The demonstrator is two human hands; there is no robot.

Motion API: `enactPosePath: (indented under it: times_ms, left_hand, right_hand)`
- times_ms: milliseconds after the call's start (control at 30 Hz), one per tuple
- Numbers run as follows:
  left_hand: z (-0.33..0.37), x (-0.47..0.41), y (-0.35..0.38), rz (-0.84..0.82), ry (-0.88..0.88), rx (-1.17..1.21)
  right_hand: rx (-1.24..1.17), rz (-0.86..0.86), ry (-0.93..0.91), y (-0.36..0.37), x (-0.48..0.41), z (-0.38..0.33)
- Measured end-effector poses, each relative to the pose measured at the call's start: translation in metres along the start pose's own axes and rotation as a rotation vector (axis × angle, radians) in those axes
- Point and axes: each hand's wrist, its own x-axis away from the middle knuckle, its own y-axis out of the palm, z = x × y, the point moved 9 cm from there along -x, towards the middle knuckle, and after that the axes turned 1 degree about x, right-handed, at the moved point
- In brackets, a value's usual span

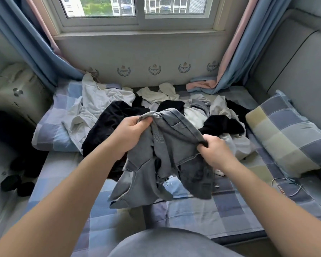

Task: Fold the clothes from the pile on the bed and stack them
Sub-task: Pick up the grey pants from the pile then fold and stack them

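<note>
Grey faded denim garment (167, 149) is held up, bunched, over the middle of the blue checked bedsheet (220, 206). My left hand (133, 130) grips its top edge, fingers curled round the fabric. My right hand (211, 151) clamps the seam on the other side. The pile of black and white clothes (109, 117) lies behind it, toward the bed's window edge. A checked pillow (285, 138) sits at the right edge.
</note>
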Motion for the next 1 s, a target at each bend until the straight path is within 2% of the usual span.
enactPosePath:
  times_ms: [67, 167, 200, 267, 367, 467, 567, 633, 700, 733, 800, 933, 1000]
  left_hand:
    - [0.002, -0.006, -0.011, 0.041, 0.018, -0.078]
    - [0.002, -0.012, -0.033, 0.222, 0.064, -0.455]
    - [0.002, -0.012, -0.034, 0.227, 0.088, -0.568]
    - [0.004, -0.009, -0.018, 0.071, 0.137, -0.653]
    - [0.01, 0.001, 0.027, -0.25, 0.191, -0.555]
    - [0.006, 0.001, 0.062, -0.426, 0.154, -0.358]
    - [-0.004, -0.001, 0.065, -0.352, 0.122, -0.234]
    - [-0.007, 0.001, 0.056, -0.276, 0.127, -0.142]
    - [-0.01, 0.002, 0.043, -0.19, 0.092, -0.004]
    - [-0.011, 0.002, 0.035, -0.141, 0.067, 0.063]
    - [-0.014, 0.001, 0.022, -0.051, 0.031, 0.18]
    - [-0.023, -0.001, -0.001, 0.068, -0.056, 0.147]
    - [-0.028, 0.0, -0.007, 0.038, -0.104, 0.025]
  right_hand:
    - [-0.173, -0.074, -0.029, -0.003, -0.006, 0.005]
    - [-0.508, -0.128, -0.109, -0.018, -0.006, -0.017]
    - [-0.551, -0.143, -0.143, -0.025, -0.003, -0.031]
    - [-0.526, -0.177, -0.256, -0.037, 0.002, -0.06]
    - [-0.367, -0.277, -0.405, -0.035, 0.006, -0.099]
    - [-0.286, -0.285, -0.444, -0.031, 0.002, -0.111]
    - [-0.38, -0.31, -0.375, -0.032, -0.003, -0.098]
    - [-0.287, -0.373, -0.283, -0.027, -0.006, -0.072]
    - [-0.155, -0.504, -0.168, -0.013, -0.002, -0.034]
    - [-0.162, -0.566, -0.114, -0.004, 0.002, -0.017]
    - [-0.306, -0.568, -0.037, 0.006, 0.008, 0.006]
    - [-0.906, -0.41, -0.007, 0.005, 0.01, -0.001]
    - [-0.887, -0.3, -0.076, -0.006, 0.007, -0.012]
